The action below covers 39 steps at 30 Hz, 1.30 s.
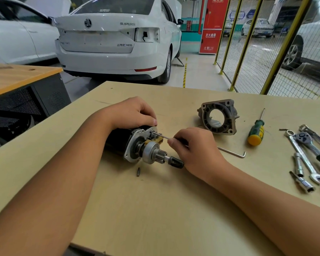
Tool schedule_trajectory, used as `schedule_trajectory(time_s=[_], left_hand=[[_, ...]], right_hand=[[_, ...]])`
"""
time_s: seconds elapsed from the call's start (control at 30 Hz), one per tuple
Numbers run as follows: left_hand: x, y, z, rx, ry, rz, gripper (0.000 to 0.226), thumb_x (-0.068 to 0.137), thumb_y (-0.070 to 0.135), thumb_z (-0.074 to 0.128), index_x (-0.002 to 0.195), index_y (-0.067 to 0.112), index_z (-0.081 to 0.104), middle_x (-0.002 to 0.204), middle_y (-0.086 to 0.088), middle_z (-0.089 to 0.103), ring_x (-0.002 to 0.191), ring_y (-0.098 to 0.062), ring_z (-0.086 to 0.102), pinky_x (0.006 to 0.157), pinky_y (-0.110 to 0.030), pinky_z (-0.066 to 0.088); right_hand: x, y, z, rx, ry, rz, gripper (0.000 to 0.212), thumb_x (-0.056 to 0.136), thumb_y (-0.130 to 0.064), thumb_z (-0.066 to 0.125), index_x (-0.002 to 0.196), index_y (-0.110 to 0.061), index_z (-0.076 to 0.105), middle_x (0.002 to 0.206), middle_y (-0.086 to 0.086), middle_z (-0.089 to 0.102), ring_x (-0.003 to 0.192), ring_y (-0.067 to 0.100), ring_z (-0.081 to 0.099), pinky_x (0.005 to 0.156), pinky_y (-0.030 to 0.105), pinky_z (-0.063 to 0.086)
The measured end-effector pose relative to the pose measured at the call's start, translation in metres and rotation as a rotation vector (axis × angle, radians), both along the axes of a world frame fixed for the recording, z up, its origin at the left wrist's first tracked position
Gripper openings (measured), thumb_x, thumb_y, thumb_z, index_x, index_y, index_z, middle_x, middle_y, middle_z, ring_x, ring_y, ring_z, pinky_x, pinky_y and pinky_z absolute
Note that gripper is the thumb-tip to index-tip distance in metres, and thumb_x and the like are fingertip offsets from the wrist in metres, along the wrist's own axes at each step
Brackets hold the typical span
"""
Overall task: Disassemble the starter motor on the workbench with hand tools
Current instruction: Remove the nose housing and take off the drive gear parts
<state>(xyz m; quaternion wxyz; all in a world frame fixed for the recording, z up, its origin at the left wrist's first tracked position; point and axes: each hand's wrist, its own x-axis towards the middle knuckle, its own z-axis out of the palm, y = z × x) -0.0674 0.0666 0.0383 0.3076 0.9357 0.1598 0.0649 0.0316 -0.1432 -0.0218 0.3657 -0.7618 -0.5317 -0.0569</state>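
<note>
Lying on its side near the middle of the tabletop [174,209], the motor [137,145] has its nose housing [218,117] already off and set apart to the right, open ring facing up. That leaves the silver end plate, a yellow-brown lever and the pinion gear bare, with a black cap on the shaft tip.

The step in hand looks like loosening a small fastener on the plate's upper edge. The left hand [131,113] grips the black body from above, fingers curled over it. The right hand [194,145] pinches a thin driver [160,135] whose tip meets that fastener; its handle is hidden in the fingers.

Next, I judge, the tool must stay square on the head while it is turned, the left hand holding the body from rolling.

A loose bit [138,171] lies just in front of the motor. A hex key [233,152] lies beside the right hand, a screwdriver [256,133] beyond it, and wrenches and sockets [307,157] at the far right.
</note>
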Motion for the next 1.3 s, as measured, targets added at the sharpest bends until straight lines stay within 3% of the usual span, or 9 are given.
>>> schedule_trajectory(time_s=[0.2, 0.33, 0.53, 0.67, 0.73, 0.87, 1.03, 1.3], left_hand=[[0.0, 0.0, 0.0, -0.035, 0.044, -0.079, 0.006, 0.087, 0.026, 0.079, 0.09, 0.03, 0.082, 0.089, 0.008, 0.079, 0.085, -0.006, 0.073, 0.079, -0.025, 0.054], [0.0, -0.001, 0.0, -0.058, 0.049, -0.06, 0.017, 0.073, 0.034, 0.075, 0.089, 0.03, 0.082, 0.086, 0.006, 0.078, 0.081, -0.007, 0.073, 0.077, -0.025, 0.056], [0.001, -0.004, 0.002, -0.029, 0.027, -0.018, 0.016, 0.083, 0.012, 0.076, 0.088, 0.025, 0.082, 0.082, 0.006, 0.078, 0.075, -0.004, 0.072, 0.069, -0.017, 0.056], [0.001, -0.008, 0.004, 0.002, -0.006, 0.005, 0.017, 0.081, 0.009, 0.076, 0.087, 0.024, 0.082, 0.084, 0.007, 0.077, 0.074, -0.002, 0.07, 0.067, -0.017, 0.055], [0.001, -0.008, 0.004, 0.0, -0.016, 0.01, 0.017, 0.08, 0.009, 0.077, 0.086, 0.024, 0.081, 0.085, 0.006, 0.077, 0.072, 0.0, 0.069, 0.064, -0.015, 0.053], [0.0, -0.009, 0.005, -0.002, -0.022, 0.014, 0.016, 0.081, 0.009, 0.078, 0.087, 0.024, 0.081, 0.088, 0.004, 0.077, 0.072, 0.0, 0.068, 0.068, -0.018, 0.053], [-0.001, -0.008, 0.004, -0.007, -0.021, 0.009, 0.015, 0.081, 0.011, 0.079, 0.086, 0.024, 0.082, 0.086, 0.005, 0.077, 0.074, -0.002, 0.069, 0.071, -0.023, 0.055], [-0.002, -0.006, 0.004, -0.077, -0.025, -0.081, 0.013, 0.084, 0.011, 0.08, 0.087, 0.023, 0.083, 0.089, 0.002, 0.079, 0.09, -0.014, 0.075, 0.081, -0.028, 0.06]], right_hand=[[-0.002, 0.001, 0.0, 0.0, -0.01, -0.024, 0.023, 0.096, -0.035, 0.063, 0.087, -0.017, 0.075, 0.078, -0.004, 0.068, 0.072, 0.015, 0.058, 0.066, 0.035, 0.047], [-0.003, 0.001, 0.001, 0.006, -0.002, -0.053, 0.019, 0.092, -0.036, 0.068, 0.088, -0.02, 0.078, 0.08, -0.006, 0.071, 0.073, 0.014, 0.061, 0.068, 0.036, 0.051], [-0.003, 0.005, 0.005, -0.011, 0.038, -0.093, 0.012, 0.088, -0.034, 0.074, 0.088, -0.022, 0.078, 0.081, -0.007, 0.071, 0.076, 0.015, 0.063, 0.072, 0.038, 0.054], [-0.004, 0.008, 0.004, -0.021, 0.047, -0.069, 0.013, 0.091, -0.03, 0.071, 0.091, -0.018, 0.075, 0.083, -0.003, 0.069, 0.077, 0.015, 0.06, 0.072, 0.035, 0.051], [-0.005, 0.008, 0.003, -0.042, 0.033, -0.055, 0.018, 0.096, -0.032, 0.065, 0.093, -0.016, 0.073, 0.084, -0.001, 0.064, 0.078, 0.015, 0.055, 0.067, 0.031, 0.04], [-0.003, 0.008, 0.004, -0.074, 0.015, -0.02, 0.023, 0.1, -0.029, 0.058, 0.092, -0.012, 0.072, 0.082, 0.003, 0.059, 0.076, 0.017, 0.05, 0.064, 0.029, 0.028], [-0.004, 0.004, 0.008, -0.09, -0.122, 0.013, 0.021, 0.098, -0.028, 0.061, 0.092, -0.012, 0.074, 0.08, 0.001, 0.061, 0.074, 0.02, 0.055, 0.068, 0.039, 0.047], [-0.003, 0.007, 0.01, -0.023, -0.17, -0.015, 0.017, 0.093, -0.025, 0.068, 0.093, -0.012, 0.078, 0.083, 0.002, 0.067, 0.076, 0.022, 0.06, 0.071, 0.04, 0.05]])
